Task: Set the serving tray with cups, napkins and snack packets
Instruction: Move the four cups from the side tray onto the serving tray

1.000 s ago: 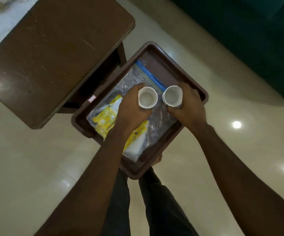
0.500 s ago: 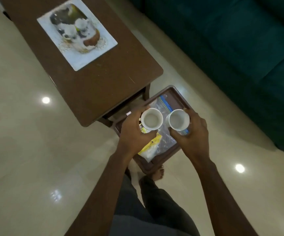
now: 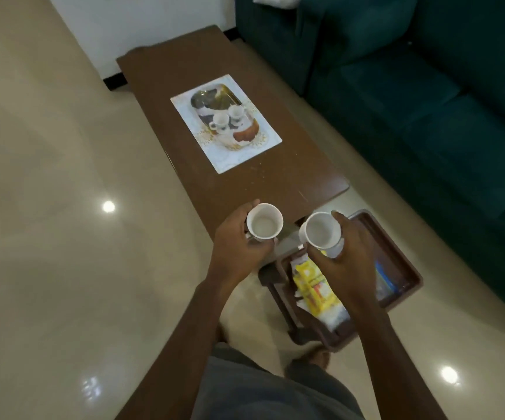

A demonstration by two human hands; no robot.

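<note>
Two white cups in the air: my left hand (image 3: 239, 241) grips one cup (image 3: 264, 221) over the table (image 3: 239, 180) end, my right hand (image 3: 348, 256) wraps the other cup (image 3: 321, 230) above the brown tray (image 3: 408, 268) holding yellow packets (image 3: 315, 287) on the floor

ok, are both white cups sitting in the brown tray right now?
No: each hand, left hand and right hand, holds a white cup above the brown plastic tray.

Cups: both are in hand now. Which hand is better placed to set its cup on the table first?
Left, probably. The left hand holds its white cup over the table's near end; the right hand holds its cup past that edge, above the brown tray on the floor.
</note>
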